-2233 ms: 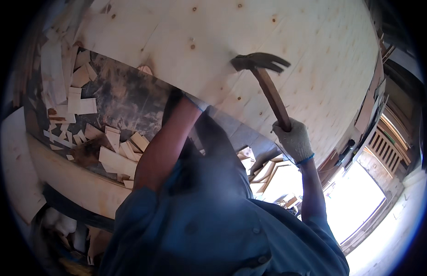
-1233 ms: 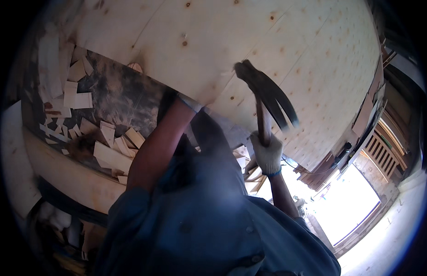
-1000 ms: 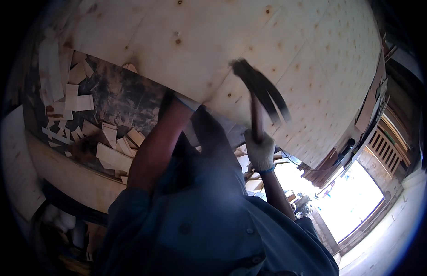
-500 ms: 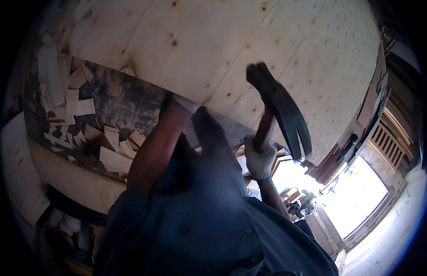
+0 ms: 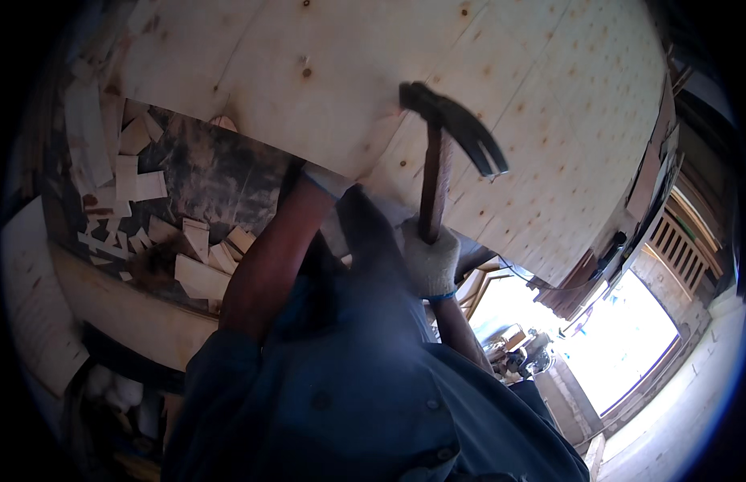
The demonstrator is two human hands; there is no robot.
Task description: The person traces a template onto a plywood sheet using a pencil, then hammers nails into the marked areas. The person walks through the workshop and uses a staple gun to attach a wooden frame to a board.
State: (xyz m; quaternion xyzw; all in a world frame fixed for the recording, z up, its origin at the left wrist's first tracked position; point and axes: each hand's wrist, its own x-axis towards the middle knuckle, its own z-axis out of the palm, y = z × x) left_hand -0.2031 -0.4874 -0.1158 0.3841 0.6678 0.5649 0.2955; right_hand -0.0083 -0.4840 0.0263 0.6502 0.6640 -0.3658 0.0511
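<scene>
My right hand (image 5: 431,263), in a pale knit glove with a blue cuff, is closed round the wooden handle of a claw hammer (image 5: 435,173). The hammer's dark metal head is over a large pale plywood sheet (image 5: 324,96), its claw turned to the right; whether it touches the sheet I cannot tell. My left hand (image 5: 328,181) reaches beneath the sheet's near edge, so only a strip of its pale glove shows and its fingers are hidden. Dark knots and brown spots mark the sheet, some of them in rows on the right.
Wood offcuts (image 5: 202,277) lie in a heap to the left, some on a stained dark surface (image 5: 220,165). A long board (image 5: 132,297) runs along the near left. At the right are a slatted wooden piece (image 5: 682,249) and a bright opening (image 5: 618,345).
The hammer has swung down and left, toward the sheet, with my right hand moving left too. My left arm stays nearly still, its hand still under the edge.
</scene>
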